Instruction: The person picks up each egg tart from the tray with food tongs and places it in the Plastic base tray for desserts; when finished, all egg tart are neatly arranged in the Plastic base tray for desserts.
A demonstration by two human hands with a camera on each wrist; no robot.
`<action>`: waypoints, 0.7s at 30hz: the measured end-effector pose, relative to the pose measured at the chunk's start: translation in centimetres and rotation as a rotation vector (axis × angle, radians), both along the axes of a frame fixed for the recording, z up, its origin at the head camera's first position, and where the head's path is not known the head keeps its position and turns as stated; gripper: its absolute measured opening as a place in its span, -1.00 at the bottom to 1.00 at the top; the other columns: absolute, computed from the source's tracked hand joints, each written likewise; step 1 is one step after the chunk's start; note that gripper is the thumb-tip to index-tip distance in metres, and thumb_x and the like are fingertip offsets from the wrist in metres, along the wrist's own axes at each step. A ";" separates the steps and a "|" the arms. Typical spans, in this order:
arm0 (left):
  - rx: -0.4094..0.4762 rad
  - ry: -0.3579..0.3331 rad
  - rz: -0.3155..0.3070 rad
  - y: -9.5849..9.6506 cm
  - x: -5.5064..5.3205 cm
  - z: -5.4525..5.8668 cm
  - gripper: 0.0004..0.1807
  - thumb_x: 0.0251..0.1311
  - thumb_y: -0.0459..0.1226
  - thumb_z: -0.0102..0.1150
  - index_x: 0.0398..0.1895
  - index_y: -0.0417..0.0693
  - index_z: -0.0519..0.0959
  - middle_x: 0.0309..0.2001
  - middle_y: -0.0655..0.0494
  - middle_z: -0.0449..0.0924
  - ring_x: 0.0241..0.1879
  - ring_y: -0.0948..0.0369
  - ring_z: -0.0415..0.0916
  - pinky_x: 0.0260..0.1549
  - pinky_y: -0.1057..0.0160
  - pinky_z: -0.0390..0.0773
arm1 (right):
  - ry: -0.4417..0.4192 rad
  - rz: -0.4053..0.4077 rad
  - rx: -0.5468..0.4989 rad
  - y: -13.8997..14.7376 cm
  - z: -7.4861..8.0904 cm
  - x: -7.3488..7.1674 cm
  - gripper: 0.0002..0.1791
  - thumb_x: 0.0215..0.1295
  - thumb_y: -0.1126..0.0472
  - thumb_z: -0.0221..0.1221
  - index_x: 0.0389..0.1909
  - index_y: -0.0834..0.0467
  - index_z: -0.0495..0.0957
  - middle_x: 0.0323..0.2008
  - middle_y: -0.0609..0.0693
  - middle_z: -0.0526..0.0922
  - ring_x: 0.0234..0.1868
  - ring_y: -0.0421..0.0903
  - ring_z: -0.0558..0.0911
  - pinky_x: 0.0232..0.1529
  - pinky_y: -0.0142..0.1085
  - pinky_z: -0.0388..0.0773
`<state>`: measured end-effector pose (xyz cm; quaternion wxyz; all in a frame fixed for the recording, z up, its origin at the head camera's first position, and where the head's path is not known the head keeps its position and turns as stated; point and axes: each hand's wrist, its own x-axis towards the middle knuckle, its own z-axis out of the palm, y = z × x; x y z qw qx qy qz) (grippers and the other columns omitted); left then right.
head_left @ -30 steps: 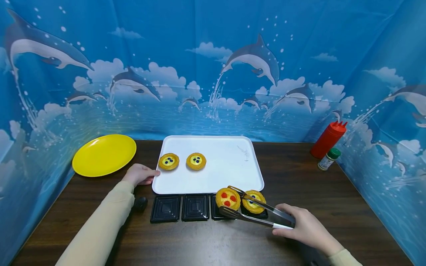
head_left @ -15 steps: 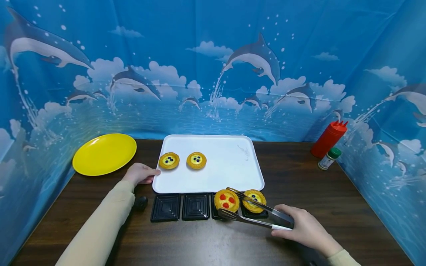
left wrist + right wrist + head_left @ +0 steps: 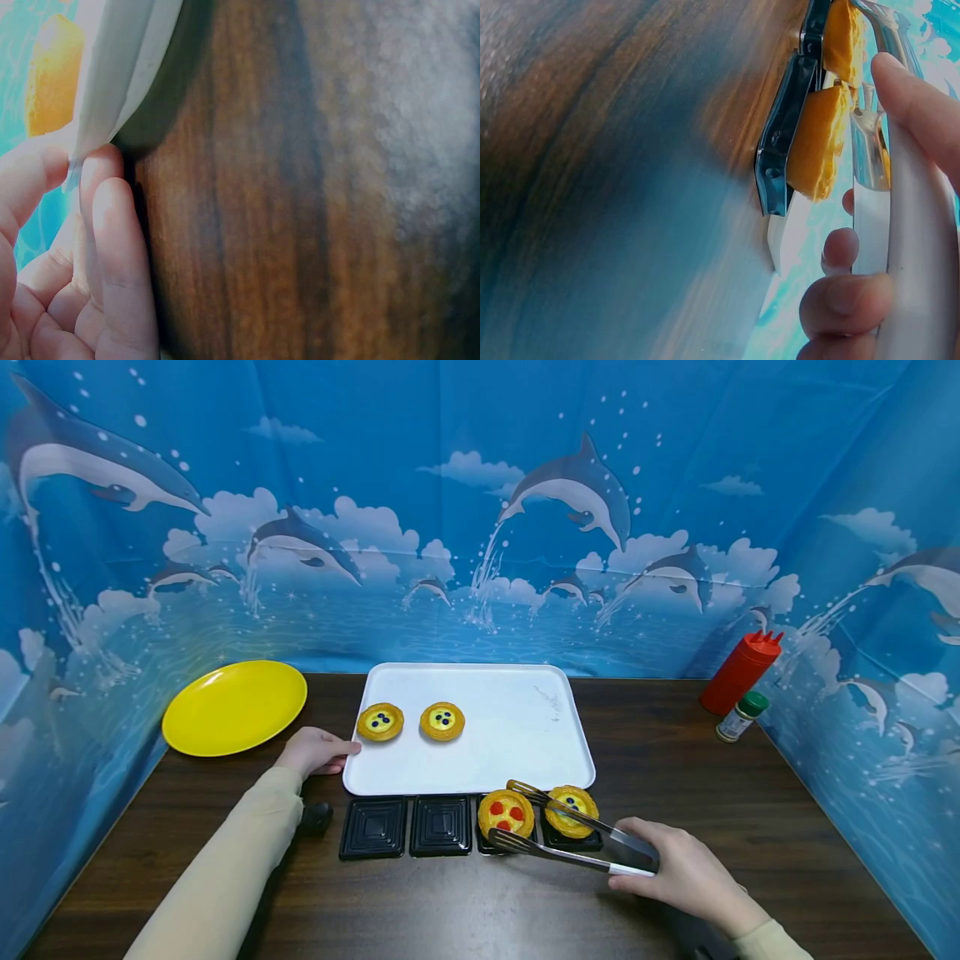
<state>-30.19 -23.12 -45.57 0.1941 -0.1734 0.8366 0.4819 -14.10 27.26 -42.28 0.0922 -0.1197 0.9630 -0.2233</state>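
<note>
My left hand (image 3: 318, 752) pinches the left rim of a white tray (image 3: 517, 727), thumb on top and fingers underneath in the left wrist view. Two egg tarts with dark berries, a left one (image 3: 380, 722) and a right one (image 3: 442, 722), lie on that tray. In my right hand (image 3: 678, 868) is a pair of metal tongs (image 3: 573, 857) with white grips. The tongs' ends stand apart on either side of a tart with red toppings (image 3: 506, 812), which sits at the third black square holder (image 3: 487, 847). Beside it, a berry-topped tart (image 3: 572, 802) rests on the rightmost black holder (image 3: 592, 843).
Two more black holders, the leftmost (image 3: 372, 828) and its neighbour (image 3: 441, 827), line the tray's front edge. A yellow plate (image 3: 235, 708) stands at the back left. At the back right are a red squeeze bottle (image 3: 741, 672) and a green-capped shaker (image 3: 741, 718).
The red-topped tart and the tongs have shifted slightly left, and the tart now sits more fully over the third black holder. The left hand and tray keep their place.
</note>
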 end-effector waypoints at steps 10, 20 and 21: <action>0.001 0.005 -0.014 0.1 0.1 0.3 -0.46 0.12 -0.08 0.31 -0.01 -0.36 0.54 -0.46 0.06 0.61 -0.52 0.28 0.57 -0.39 0.43 0.60 | 0.012 -0.027 0.015 0.2 0.5 0.1 -0.27 -0.14 -0.32 0.36 0.03 0.03 0.53 -0.26 -0.12 0.63 -0.41 -0.24 0.48 -0.46 -0.43 0.49; -0.001 0.007 -0.017 0.2 0.4 0.5 -0.47 0.14 -0.09 0.29 -0.01 -0.37 0.54 -0.50 0.10 0.60 -0.54 0.30 0.55 -0.40 0.44 0.59 | 0.054 -0.062 -0.002 0.5 1.1 0.1 -0.30 -0.15 -0.28 0.39 0.01 0.01 0.53 -0.26 -0.12 0.63 -0.41 -0.24 0.47 -0.44 -0.41 0.50; -0.002 0.009 -0.020 0.2 0.4 0.6 -0.47 0.14 -0.09 0.29 -0.01 -0.38 0.54 -0.51 0.10 0.60 -0.55 0.30 0.55 -0.41 0.44 0.59 | 0.062 -0.063 0.000 0.5 1.2 0.0 -0.31 -0.15 -0.28 0.39 0.00 0.01 0.53 -0.27 -0.12 0.63 -0.41 -0.24 0.47 -0.45 -0.41 0.50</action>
